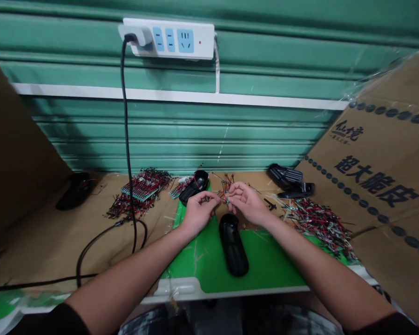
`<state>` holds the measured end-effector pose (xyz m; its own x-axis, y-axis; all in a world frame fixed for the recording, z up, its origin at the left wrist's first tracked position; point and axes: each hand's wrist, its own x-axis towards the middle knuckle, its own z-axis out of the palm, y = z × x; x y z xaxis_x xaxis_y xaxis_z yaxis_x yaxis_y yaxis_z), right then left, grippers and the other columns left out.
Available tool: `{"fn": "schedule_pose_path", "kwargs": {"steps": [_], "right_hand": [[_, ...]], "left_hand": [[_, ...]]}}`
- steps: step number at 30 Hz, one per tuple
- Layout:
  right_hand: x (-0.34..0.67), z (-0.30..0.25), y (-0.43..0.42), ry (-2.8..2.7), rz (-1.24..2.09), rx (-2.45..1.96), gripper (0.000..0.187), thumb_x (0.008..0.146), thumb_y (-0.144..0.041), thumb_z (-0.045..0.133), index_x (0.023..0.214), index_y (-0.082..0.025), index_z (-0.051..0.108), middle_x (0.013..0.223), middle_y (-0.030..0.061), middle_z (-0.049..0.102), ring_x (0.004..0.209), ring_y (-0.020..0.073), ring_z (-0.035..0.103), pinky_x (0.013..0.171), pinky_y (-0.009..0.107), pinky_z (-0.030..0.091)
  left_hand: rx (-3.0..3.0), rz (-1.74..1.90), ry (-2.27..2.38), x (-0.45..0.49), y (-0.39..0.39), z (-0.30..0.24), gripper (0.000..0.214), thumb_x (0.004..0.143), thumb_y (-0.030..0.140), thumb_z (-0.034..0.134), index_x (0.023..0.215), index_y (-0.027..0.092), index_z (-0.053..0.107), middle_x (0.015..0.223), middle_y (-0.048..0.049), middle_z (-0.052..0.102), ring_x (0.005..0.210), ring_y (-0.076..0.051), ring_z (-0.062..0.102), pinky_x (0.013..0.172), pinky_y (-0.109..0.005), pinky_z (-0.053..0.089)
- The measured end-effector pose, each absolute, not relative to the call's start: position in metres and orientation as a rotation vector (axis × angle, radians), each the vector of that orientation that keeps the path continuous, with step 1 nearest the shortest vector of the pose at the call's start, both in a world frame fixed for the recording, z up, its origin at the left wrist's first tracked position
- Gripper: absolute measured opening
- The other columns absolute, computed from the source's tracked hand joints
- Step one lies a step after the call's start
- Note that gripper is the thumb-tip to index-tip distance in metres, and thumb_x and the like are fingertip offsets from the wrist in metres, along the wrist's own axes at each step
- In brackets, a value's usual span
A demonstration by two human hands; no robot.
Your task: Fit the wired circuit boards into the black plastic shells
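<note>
- The left hand [199, 213] and right hand [247, 202] are raised close together above the worktop, fingers curled and pinching.
- Between their fingertips [231, 192] is a small wired part [226, 199] with thin coloured leads; it is too small and blurred to identify exactly, and the left hand's grip on it is less clear.
- Directly below the hands, a black oval plastic shell [233, 244] lies on a green cutting mat [242, 267].
- Just beyond the hands, a second black shell [194, 187] sits at the mat's far edge, with a loose cluster of wires [225, 184] beside it.
- To the right are a heap of red-and-black wired pieces [321, 223] and dark ribbed shells [286, 179].
- To the left are a pile of wired circuit strips [139, 193] and another black shell [77, 190].
- The brown worktop [45, 242] carries a black cable [126, 116], which rises to a white power strip [167, 38] on a green roller shutter [160, 135].
- Printed cardboard [370, 186] stands at the right.
</note>
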<state>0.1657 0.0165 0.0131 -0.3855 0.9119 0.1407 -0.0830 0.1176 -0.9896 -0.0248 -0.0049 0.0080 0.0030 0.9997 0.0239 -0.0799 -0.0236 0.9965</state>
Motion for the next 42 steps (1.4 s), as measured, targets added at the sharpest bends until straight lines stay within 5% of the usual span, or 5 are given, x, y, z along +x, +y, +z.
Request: {"fn": "schedule_pose_path", "kwargs": {"steps": [8,16,26,33,42], "right_hand": [[0.168,0.016,0.021,-1.397,1.4,-0.801,0.05,0.079,-0.053,0.083,0.098,-0.023,0.048,0.093,0.0018,0.07,0.064,0.0123,0.064,0.057,0.026,0.051],[0.161,0.012,0.011,-1.586,1.393,-0.828,0.028,0.087,-0.036,0.077,0.097,-0.022,0.055,0.077,-0.0042,0.06,0.063,0.0099,0.057,0.058,0.022,0.046],[0.168,0.014,0.022,-1.392,1.364,-0.767,0.045,0.08,-0.047,0.086,0.099,-0.021,0.056,0.089,0.0005,0.071,0.063,0.0116,0.065,0.055,0.024,0.053],[0.177,0.019,0.024,-1.623,1.493,-0.919,0.046,0.088,-0.06,0.074,0.097,-0.016,0.074,0.064,-0.0004,0.066,0.05,0.0101,0.055,0.047,0.021,0.041],[0.188,0.027,0.026,-1.26,1.694,-0.742,0.037,0.076,-0.042,0.091,0.104,-0.019,0.08,0.094,0.0068,0.079,0.062,0.0093,0.06,0.054,0.021,0.045]], "left_hand": [[1.215,1.226,1.044,-0.025,-0.006,0.011,0.032,0.067,0.043,0.087,0.078,0.016,0.074,0.065,-0.001,0.067,0.048,-0.011,0.053,0.043,-0.023,0.042],[1.107,1.292,1.094,-0.021,-0.004,0.009,0.053,0.066,0.058,0.09,0.093,0.014,0.079,0.075,-0.0057,0.073,0.058,-0.015,0.06,0.045,-0.025,0.05],[1.084,1.234,0.963,-0.022,-0.005,0.009,0.049,0.068,0.055,0.09,0.088,0.012,0.075,0.073,-0.0058,0.073,0.049,-0.013,0.059,0.045,-0.026,0.05],[1.22,1.245,0.965,-0.025,-0.006,0.013,0.047,0.073,0.055,0.087,0.087,0.012,0.074,0.072,-0.0034,0.07,0.05,-0.011,0.056,0.046,-0.024,0.046],[1.622,1.134,1.144,-0.031,-0.016,0.024,0.06,0.068,0.057,0.09,0.107,0.017,0.067,0.082,-0.0003,0.067,0.062,-0.012,0.055,0.059,-0.025,0.042]]}}
